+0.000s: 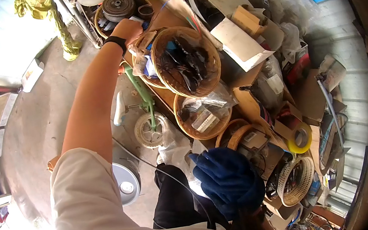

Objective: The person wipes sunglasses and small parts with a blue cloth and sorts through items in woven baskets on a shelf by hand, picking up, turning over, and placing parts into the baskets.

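My left hand (131, 30), bare with a black band at the wrist, reaches out to the far basket (99, 24). Its fingers look curled in at the rim, and what they hold is hidden. Close by lie a round rusty metal wheel-like part (118, 6) and a small brown cup-like piece (145, 10). Dark blue fabric, seemingly a thick glove (229, 183), covers my right hand, low in front of my body. Its fingers appear folded in; anything inside them cannot be seen. Nearest to it is a basket with a thick handle (238, 136).
Stacked baskets hold black parts (187, 63) and bagged items (206, 118). A green child's bike (144, 92) stands beside the bench. Yellow tape (300, 139), a white woven basket (297, 181) and open cartons (243, 44) crowd the right. A grey bucket (127, 183) sits on the floor.
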Tool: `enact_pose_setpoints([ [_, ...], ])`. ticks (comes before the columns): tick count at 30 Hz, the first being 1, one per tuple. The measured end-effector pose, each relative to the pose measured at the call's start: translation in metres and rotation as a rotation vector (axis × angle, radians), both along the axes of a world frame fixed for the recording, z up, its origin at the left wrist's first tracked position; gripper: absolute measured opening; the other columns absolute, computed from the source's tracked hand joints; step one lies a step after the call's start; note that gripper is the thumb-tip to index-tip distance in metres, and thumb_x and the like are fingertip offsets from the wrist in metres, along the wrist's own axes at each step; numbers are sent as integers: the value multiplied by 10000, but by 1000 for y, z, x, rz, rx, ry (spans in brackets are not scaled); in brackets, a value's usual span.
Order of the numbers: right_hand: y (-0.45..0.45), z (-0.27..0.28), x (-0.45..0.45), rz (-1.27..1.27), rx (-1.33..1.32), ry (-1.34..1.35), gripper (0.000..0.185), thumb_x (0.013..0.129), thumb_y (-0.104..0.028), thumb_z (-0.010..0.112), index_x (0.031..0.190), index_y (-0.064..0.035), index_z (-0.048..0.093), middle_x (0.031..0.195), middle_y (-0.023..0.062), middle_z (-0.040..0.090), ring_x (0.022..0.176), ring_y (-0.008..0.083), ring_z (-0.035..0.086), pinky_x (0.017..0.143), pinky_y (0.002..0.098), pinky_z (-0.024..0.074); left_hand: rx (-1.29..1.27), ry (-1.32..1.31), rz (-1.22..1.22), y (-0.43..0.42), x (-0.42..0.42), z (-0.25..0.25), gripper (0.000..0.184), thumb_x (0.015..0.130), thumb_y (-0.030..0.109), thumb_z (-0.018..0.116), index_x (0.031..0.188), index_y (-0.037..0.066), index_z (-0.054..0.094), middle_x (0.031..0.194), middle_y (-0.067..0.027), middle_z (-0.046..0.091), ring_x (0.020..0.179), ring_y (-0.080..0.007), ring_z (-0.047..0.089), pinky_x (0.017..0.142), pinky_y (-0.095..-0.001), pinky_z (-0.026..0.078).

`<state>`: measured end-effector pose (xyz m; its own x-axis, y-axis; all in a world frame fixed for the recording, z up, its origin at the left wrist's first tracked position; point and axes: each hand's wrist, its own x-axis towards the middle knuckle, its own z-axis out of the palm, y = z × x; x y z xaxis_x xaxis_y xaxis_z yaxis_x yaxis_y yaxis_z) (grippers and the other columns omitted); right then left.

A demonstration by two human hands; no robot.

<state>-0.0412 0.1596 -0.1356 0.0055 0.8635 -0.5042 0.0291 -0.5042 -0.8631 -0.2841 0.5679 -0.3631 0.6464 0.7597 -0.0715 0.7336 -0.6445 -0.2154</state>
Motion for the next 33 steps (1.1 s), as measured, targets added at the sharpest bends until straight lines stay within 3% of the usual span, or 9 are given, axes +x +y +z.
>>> enact_pose_setpoints([
  [5, -8, -5, 5, -18, 57, 3, 456, 886, -84, 556, 1312, -7, 413, 1292, 117, 529, 1199, 225, 506, 1028, 353, 397, 47, -219, -61, -12, -25, -1, 256, 759, 53, 584, 1014, 56, 563, 987, -114, 587, 875, -267, 626, 688, -379, 522],
  [10, -14, -3, 5, -59, 128, -44, 507, 861, -47, 578, 1320, 17, 372, 1248, 168, 540, 1163, 232, 533, 988, 364, 444, 26, -675, 197, -42, -35, 22, 358, 889, 202, 544, 1183, 54, 405, 907, -187, 615, 779, -380, 615, 642, -460, 494],
  [13, -14, 3, 9, 31, 180, -110, 498, 858, -37, 577, 1313, 13, 380, 1239, 161, 539, 1154, 223, 531, 979, 351, 443, 90, -1030, 319, -97, -20, 53, 361, 829, 222, 590, 1151, 80, 509, 879, -168, 631, 719, -320, 626, 624, -382, 497],
  [15, -21, 8, 14, 101, 208, -145, 492, 856, -30, 576, 1309, 10, 386, 1233, 156, 538, 1148, 216, 530, 974, 342, 442, -97, -1238, 530, -148, -4, 76, 275, 833, 210, 575, 1062, 59, 584, 821, -81, 602, 622, -93, 569, 556, -262, 451],
  [19, -34, 20, 23, 219, 253, -204, 481, 852, -16, 575, 1299, 5, 397, 1220, 146, 536, 1136, 203, 527, 962, 323, 440, -995, -1864, 887, -269, 20, 97, 197, 883, 200, 565, 962, 20, 562, 725, -20, 550, 549, -111, 547, 491, -250, 430],
  [23, -52, 33, 28, 281, 277, -141, 471, 848, -3, 573, 1290, -1, 408, 1208, 136, 534, 1123, 191, 525, 951, 305, 438, -1315, -1903, 977, -403, 58, 144, 173, 901, 156, 536, 1021, 31, 526, 821, -38, 580, 587, -102, 530, 528, -221, 424],
  [25, -63, 37, 30, 269, 228, 0, 467, 846, 4, 572, 1285, -4, 413, 1201, 131, 533, 1117, 184, 523, 946, 296, 437, -1347, -1960, 950, -451, 84, 170, 176, 912, 136, 547, 1050, 39, 498, 856, -48, 597, 594, -98, 532, 529, -214, 423],
  [30, -94, 50, 36, -163, -316, 996, 456, 841, 21, 570, 1273, -11, 427, 1186, 119, 531, 1102, 168, 520, 932, 273, 435, -1128, -2008, 786, -514, 157, 206, 213, 911, 85, 575, 1098, 62, 475, 926, -44, 601, 687, -86, 534, 615, -204, 441],
  [33, -129, 22, 72, 535, 455, 59, 560, 826, -97, 601, 1319, 10, 356, 1193, 136, 491, 1092, 243, 501, 932, 325, 414, -815, -1821, 676, -526, 193, 219, 233, 906, 97, 588, 1114, 60, 488, 974, -64, 585, 756, -108, 539, 665, -232, 446],
])
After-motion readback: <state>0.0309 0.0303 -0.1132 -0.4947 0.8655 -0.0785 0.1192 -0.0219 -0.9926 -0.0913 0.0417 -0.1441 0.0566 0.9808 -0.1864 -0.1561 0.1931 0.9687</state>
